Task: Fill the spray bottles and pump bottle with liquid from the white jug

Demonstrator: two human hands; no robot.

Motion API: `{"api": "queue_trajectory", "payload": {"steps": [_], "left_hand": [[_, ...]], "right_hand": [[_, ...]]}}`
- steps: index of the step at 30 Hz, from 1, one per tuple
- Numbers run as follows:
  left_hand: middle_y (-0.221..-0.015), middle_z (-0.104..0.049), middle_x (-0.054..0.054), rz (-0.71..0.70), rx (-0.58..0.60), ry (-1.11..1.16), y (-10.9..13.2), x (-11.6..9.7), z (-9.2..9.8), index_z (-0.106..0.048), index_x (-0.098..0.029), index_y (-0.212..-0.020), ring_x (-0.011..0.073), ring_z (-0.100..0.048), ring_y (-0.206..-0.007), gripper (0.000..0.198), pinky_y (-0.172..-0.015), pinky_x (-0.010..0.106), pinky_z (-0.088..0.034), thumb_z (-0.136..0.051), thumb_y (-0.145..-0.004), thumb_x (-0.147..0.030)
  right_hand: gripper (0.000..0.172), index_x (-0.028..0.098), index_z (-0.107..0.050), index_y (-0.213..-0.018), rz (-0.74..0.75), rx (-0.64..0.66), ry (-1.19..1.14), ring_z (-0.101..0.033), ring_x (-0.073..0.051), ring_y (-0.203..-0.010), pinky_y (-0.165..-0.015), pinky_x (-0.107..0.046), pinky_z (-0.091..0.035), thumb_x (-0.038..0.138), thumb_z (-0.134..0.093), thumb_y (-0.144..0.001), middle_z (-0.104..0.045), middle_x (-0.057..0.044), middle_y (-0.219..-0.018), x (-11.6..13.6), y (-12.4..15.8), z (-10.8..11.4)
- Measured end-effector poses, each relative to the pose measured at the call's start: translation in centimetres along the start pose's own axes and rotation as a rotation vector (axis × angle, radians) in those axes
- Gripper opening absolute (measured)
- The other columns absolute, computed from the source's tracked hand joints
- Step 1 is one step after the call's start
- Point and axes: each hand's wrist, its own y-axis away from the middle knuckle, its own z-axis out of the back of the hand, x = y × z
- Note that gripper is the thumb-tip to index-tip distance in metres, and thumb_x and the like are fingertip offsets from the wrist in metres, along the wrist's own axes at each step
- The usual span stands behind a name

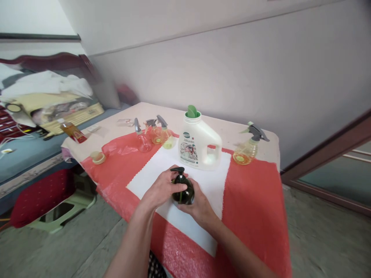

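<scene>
A dark green pump bottle (183, 195) with a black pump head is held between my two hands over the white cloth (199, 231). My left hand (166, 187) wraps its left side, thumb across the front near the shoulder. Around the lower right side curls my right hand (198, 204). Just behind the bottle stands a large white detergent jug (199, 144), its mouth uncapped and showing a green spout. The jug has a printed label and a handle on its right.
Several clear spray bottles stand on the table: one spray bottle (246, 150) at right, others (145, 143) at left. A pale round cap (97, 157) lies on the red sheet (121, 173). An amber bottle (72, 130) is at far left, with a red-topped stool (43, 197) below.
</scene>
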Motion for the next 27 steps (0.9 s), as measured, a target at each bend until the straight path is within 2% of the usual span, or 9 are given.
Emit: {"api": "queue_trajectory", "payload": {"steps": [4,7,11,15,18,21,23,25,27], "left_hand": [[-0.102,-0.068,0.008,-0.073,-0.169,0.167,-0.1,-0.2,0.0,-0.058,-0.017,-0.097,0.0234,-0.062,-0.099,0.034,-0.089,0.035,-0.046,-0.078,-0.069,-0.024],[-0.104,-0.070,0.009,-0.152,-0.253,0.283,0.0,-0.4,-0.2,-0.060,-0.018,-0.101,0.0239,-0.062,-0.103,0.035,-0.093,0.037,-0.044,-0.079,-0.072,-0.027],[-0.104,-0.071,0.010,-0.196,-0.226,0.433,0.0,-0.7,-0.9,-0.062,-0.019,-0.104,0.0225,-0.064,-0.098,0.034,-0.090,0.035,-0.046,-0.078,-0.075,-0.028],[-0.099,-0.072,0.010,-0.206,-0.206,0.589,-0.2,-0.9,-2.0,-0.062,-0.018,-0.102,0.0235,-0.066,-0.094,0.032,-0.084,0.036,-0.050,-0.078,-0.076,-0.028],[-0.094,-0.072,0.009,-0.228,-0.301,0.622,-0.6,-1.0,-2.8,-0.062,-0.017,-0.100,0.0230,-0.067,-0.091,0.032,-0.084,0.036,-0.051,-0.079,-0.074,-0.028],[-0.092,-0.072,0.007,-0.298,-0.461,0.662,-1.0,-0.9,-3.1,-0.061,-0.017,-0.097,0.0207,-0.067,-0.091,0.031,-0.088,0.035,-0.049,-0.079,-0.074,-0.028],[-0.093,-0.072,0.007,-0.329,-0.536,0.688,-1.2,-0.9,-3.0,-0.060,-0.017,-0.096,0.0202,-0.067,-0.092,0.030,-0.089,0.035,-0.049,-0.079,-0.075,-0.028],[-0.096,-0.072,0.008,-0.331,-0.534,0.703,-1.1,-1.0,-2.8,-0.060,-0.018,-0.097,0.0210,-0.067,-0.094,0.030,-0.088,0.035,-0.049,-0.078,-0.075,-0.029],[-0.098,-0.072,0.008,-0.325,-0.488,0.709,-0.9,-1.2,-2.8,-0.060,-0.018,-0.098,0.0219,-0.067,-0.095,0.031,-0.085,0.034,-0.050,-0.078,-0.075,-0.030]], "right_hand": [[0.076,0.025,-0.039,-0.127,-0.008,-0.104,0.026,-0.056,-0.028,-0.113,-0.100,-0.047,-0.043,0.030,-0.077,-0.061,-0.057,-0.007,-0.123,2.4,0.4,0.8],[0.070,0.027,-0.041,-0.122,0.048,-0.164,-0.076,-0.055,-0.026,-0.111,-0.097,-0.043,-0.044,0.031,-0.078,-0.063,-0.057,-0.006,-0.121,4.2,0.7,2.2],[0.058,0.027,-0.048,-0.113,0.029,-0.110,-0.378,-0.059,-0.024,-0.102,-0.089,-0.039,-0.046,0.041,-0.078,-0.066,-0.064,-0.003,-0.109,5.5,1.1,3.3],[0.041,0.022,-0.061,-0.105,-0.149,-0.079,-0.791,-0.062,-0.025,-0.094,-0.081,-0.037,-0.048,0.054,-0.063,-0.080,-0.069,-0.005,-0.102,6.1,1.3,2.9],[0.047,0.021,-0.063,-0.110,-0.251,-0.106,-0.952,-0.061,-0.027,-0.105,-0.088,-0.041,-0.048,0.060,-0.051,-0.087,-0.069,-0.006,-0.111,6.5,1.4,2.5],[0.044,0.028,-0.057,-0.117,-0.125,-0.103,-0.976,-0.055,-0.028,-0.118,-0.095,-0.044,-0.046,0.055,-0.061,-0.083,-0.063,-0.004,-0.126,6.8,1.3,2.6],[0.057,0.035,-0.052,-0.121,-0.022,-0.115,-0.908,-0.053,-0.026,-0.121,-0.097,-0.042,-0.045,0.040,-0.077,-0.070,-0.059,0.000,-0.131,7.1,1.3,2.7],[0.071,0.039,-0.049,-0.123,0.003,-0.142,-0.836,-0.054,-0.024,-0.118,-0.093,-0.038,-0.048,0.029,-0.083,-0.060,-0.058,0.002,-0.131,7.4,1.3,2.8],[0.061,0.036,-0.051,-0.124,-0.065,-0.137,-0.807,-0.059,-0.022,-0.106,-0.078,-0.033,-0.053,0.040,-0.078,-0.069,-0.060,-0.001,-0.128,7.6,1.4,2.9]]}}
